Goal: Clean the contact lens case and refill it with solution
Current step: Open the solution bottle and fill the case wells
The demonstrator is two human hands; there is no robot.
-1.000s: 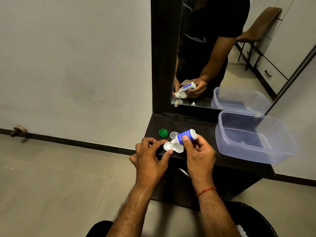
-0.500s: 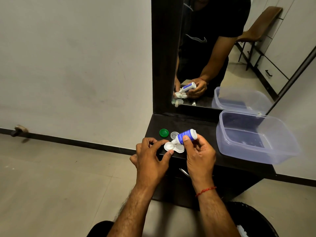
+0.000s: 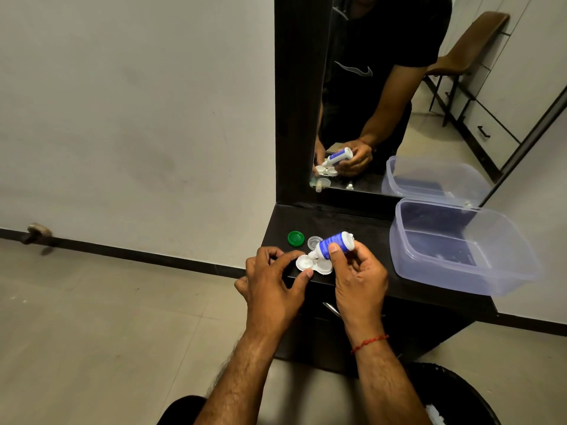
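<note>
A white two-well contact lens case lies open on the dark shelf, near its front left edge. My left hand pinches the case's left well between thumb and fingers. My right hand grips a small blue-and-white solution bottle, tilted nozzle-down so its tip sits over the left well. Two loose caps lie just behind the case: a green one and a clear one.
A clear plastic tub stands on the shelf's right half. A dark-framed mirror rises behind the shelf and reflects my hands. A black bin sits on the floor at bottom right. Tiled floor spreads to the left.
</note>
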